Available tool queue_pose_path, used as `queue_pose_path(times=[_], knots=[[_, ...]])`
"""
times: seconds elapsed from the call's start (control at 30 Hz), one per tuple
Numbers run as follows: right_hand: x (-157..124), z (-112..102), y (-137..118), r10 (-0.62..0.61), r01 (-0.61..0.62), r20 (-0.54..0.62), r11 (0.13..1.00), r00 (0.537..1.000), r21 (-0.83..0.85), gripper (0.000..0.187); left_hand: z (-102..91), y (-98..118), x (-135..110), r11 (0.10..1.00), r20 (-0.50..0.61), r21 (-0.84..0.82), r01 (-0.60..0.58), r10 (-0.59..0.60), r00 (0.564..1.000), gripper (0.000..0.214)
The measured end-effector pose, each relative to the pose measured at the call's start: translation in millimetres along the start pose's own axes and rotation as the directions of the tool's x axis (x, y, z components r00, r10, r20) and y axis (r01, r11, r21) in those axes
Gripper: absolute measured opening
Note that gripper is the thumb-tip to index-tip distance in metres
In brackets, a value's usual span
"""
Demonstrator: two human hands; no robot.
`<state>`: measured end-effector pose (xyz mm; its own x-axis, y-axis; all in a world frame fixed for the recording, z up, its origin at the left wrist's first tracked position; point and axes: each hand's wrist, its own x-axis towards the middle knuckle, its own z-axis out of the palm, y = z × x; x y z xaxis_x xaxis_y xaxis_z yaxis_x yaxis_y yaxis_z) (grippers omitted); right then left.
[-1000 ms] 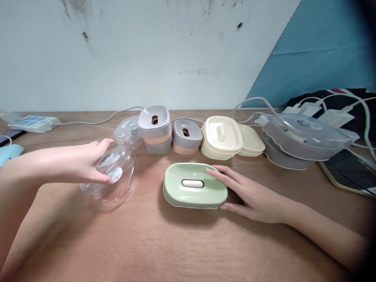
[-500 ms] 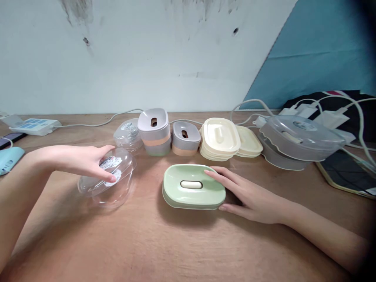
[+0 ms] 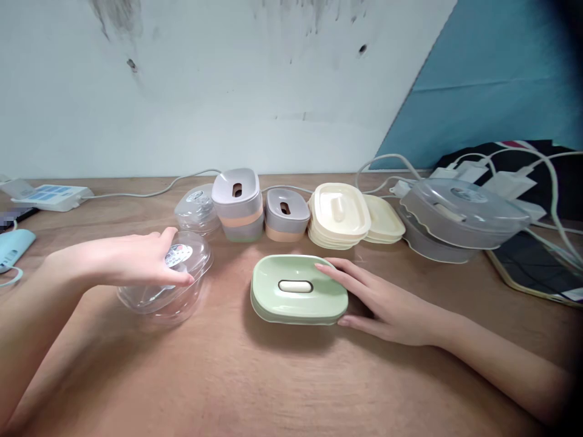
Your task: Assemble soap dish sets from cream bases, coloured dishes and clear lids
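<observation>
My left hand (image 3: 132, 267) rests on top of a clear plastic lidded container (image 3: 170, 291) at the left of the wooden table, thumb and fingers curled round its lid. A round sticker shows on that lid. My right hand (image 3: 378, 300) lies against the right side of a pale green lidded container (image 3: 296, 297) in the middle, fingers stretched along its edge and thumb at its near corner.
Along the back stand another clear container (image 3: 198, 209), two grey-lidded stacks (image 3: 239, 203) (image 3: 285, 213), cream lids (image 3: 339, 215) and a large grey translucent dish with lid (image 3: 460, 221). A power strip (image 3: 50, 195) and cables lie far left and right. A dark tablet (image 3: 537, 270) sits at right.
The clear container under my left hand has tilted back toward level and settled lower on the table. My right hand and the green container have stayed put.
</observation>
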<state>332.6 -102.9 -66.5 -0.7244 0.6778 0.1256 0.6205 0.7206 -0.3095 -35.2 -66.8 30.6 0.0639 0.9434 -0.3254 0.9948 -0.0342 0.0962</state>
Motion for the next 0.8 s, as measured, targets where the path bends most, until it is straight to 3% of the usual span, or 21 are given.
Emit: queue_pose_path(times=[0.07,0.17,0.37,0.57,0.8], knots=[[0,0,0,0.001,-0.001,0.002,1.000,1.000,0.003,0.075,-1.0,6,-2,0.997,0.069,0.066,0.042,-0.046,0.997,0.068],[0,0,0,0.006,-0.006,-0.001,1.000,1.000,0.014,0.075,-0.5,11,-4,0.995,0.086,0.093,0.034,-0.042,0.995,0.076],[0,0,0,0.005,-0.005,0.005,1.000,1.000,0.016,0.075,3.1,9,-2,0.989,0.003,0.125,0.072,-0.073,0.997,0.075],[-1,1,1,0.003,-0.003,-0.005,1.000,1.000,0.014,0.074,-4.6,6,-4,0.997,0.074,0.078,0.010,-0.016,0.997,0.073],[1,0,0,0.001,-0.001,0.002,1.000,1.000,0.006,0.074,-9.6,8,-8,0.997,0.051,0.021,-0.079,0.077,0.996,0.053]])
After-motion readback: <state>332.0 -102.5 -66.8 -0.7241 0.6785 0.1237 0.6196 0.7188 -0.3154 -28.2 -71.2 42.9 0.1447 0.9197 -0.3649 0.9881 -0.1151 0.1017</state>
